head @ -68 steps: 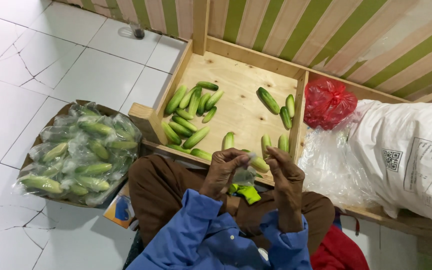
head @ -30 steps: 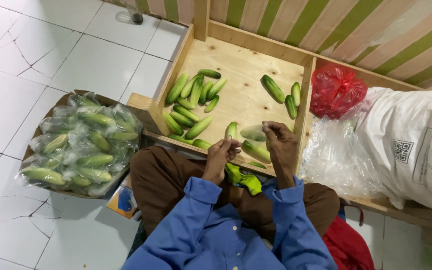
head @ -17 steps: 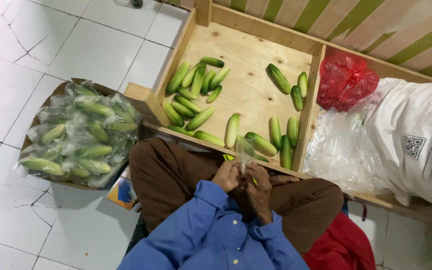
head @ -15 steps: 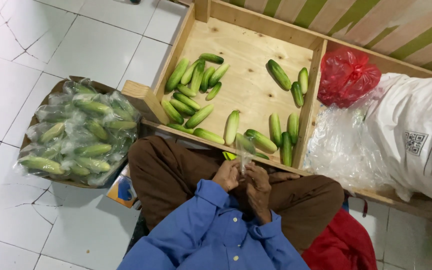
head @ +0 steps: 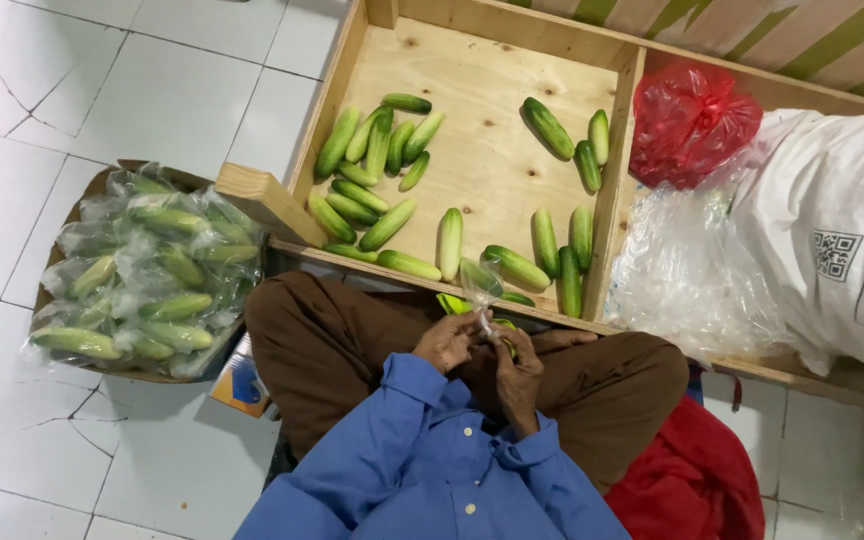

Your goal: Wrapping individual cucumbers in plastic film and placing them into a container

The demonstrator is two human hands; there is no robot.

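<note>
I sit cross-legged in a blue shirt and brown trousers. My left hand [head: 447, 340] and my right hand [head: 518, 372] meet over my lap, both pinching the neck of a small clear plastic bag [head: 479, 287] that stands up between them. Bright green cucumber pieces [head: 450, 304] show just beyond my fingers, mostly hidden by the hands. Right in front of my knees lies a shallow wooden tray [head: 492, 150] with several loose cucumbers [head: 370, 160] spread across it.
A brown box [head: 102, 185] at my left holds several cucumbers wrapped in clear bags [head: 142, 270]. To the right lie a pile of clear plastic bags [head: 687, 270], a knotted red plastic bag [head: 692, 120] and a big white sack [head: 837, 230]. The floor is white tile.
My hands drew back from the tray's front edge to my lap. They now hold the clear bag together, close to my body.
</note>
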